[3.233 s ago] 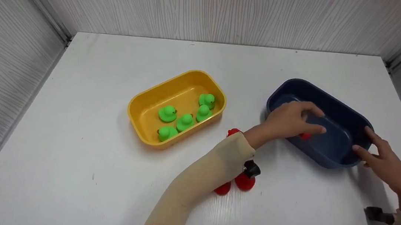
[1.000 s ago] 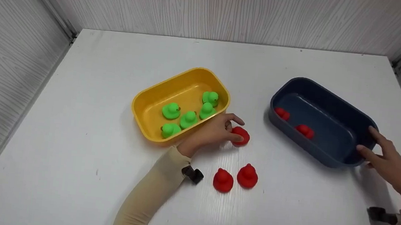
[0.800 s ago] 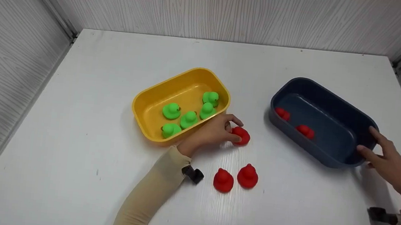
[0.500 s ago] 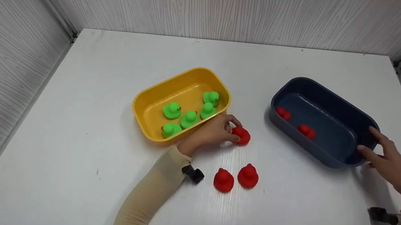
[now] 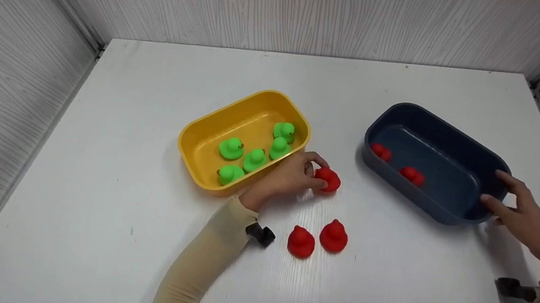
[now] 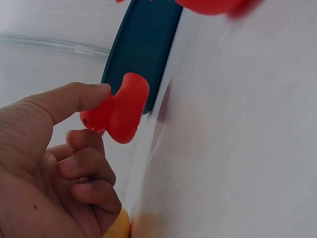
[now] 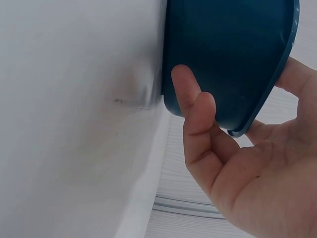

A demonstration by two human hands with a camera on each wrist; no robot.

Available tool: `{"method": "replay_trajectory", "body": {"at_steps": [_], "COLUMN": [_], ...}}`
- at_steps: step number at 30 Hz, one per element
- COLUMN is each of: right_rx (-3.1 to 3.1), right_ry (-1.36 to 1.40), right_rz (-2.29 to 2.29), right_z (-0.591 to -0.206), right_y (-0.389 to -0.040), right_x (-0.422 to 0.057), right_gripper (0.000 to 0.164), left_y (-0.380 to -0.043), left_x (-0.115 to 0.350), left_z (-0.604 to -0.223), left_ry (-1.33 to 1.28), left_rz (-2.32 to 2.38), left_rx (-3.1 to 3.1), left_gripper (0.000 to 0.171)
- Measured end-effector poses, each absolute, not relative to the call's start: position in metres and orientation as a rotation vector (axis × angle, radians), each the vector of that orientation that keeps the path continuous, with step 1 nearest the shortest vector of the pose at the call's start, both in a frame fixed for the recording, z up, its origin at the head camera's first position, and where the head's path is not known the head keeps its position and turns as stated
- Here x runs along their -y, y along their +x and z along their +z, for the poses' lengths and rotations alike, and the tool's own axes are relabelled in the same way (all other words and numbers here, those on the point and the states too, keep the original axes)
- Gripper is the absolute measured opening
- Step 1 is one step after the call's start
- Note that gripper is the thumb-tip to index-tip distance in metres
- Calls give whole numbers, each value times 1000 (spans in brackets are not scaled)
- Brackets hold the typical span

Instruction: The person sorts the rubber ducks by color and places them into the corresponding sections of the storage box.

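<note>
My left hand [image 5: 292, 174] pinches a red toy duck [image 5: 329, 180] between thumb and fingers, just right of the yellow bin. In the left wrist view, this duck [image 6: 126, 109] appears raised off the table, the thumb pressing on it and the other fingers curled below. My right hand [image 5: 524, 213] grips the right end of the dark blue bin [image 5: 448, 170]. From the right wrist, fingers [image 7: 198, 124] lie along the bin's outer wall, and the rim sits between them and the thumb side. Two red ducks [image 5: 412, 176] lie inside that bin.
Two more red ducks [image 5: 301, 242] sit on the white table [image 5: 114, 245] nearer the front. A yellow bin [image 5: 202, 129] left of centre holds several green ducks [image 5: 231, 148]. Pale wood-grain walls [image 5: 284, 12] enclose the table's back and sides.
My left hand has come from the blue bin, where it let go of a red duck, to another red duck, which it now pinches and has tilted slightly. My right hand stays at the bin.
</note>
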State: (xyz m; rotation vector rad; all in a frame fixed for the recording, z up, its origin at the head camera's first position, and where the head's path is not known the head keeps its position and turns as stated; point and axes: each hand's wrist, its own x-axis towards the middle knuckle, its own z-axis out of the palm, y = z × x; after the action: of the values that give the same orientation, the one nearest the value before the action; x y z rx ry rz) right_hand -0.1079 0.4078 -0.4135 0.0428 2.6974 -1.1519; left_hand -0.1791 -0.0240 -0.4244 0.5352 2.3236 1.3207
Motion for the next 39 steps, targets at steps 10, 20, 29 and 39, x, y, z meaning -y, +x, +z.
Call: {"method": "replay_trajectory", "body": {"at_steps": [10,20,29,39], "right_rx": [-2693,-2698,-2688,-2666], "right_ry": [57,64,55,53], "right_rz": [-1262,-1252,-1250,-1258], "right_z": [-415,-414,-411,-413], "right_y": [-107,-107,-109,-106], "right_x": [-409,-408,-407,-408], "right_gripper": [69,67,68,71], "left_y": [-176,-173,-177,-183], "left_x": [10,-16,-30,-55], "left_z": [-402,-373,-354,-330], "left_ry": [563,572,624,685], "left_rz": [1351,1473,1482,1490], "left_rx": [-2330,-2268,-2277,-2266], "left_gripper": [32,34,35,36]}}
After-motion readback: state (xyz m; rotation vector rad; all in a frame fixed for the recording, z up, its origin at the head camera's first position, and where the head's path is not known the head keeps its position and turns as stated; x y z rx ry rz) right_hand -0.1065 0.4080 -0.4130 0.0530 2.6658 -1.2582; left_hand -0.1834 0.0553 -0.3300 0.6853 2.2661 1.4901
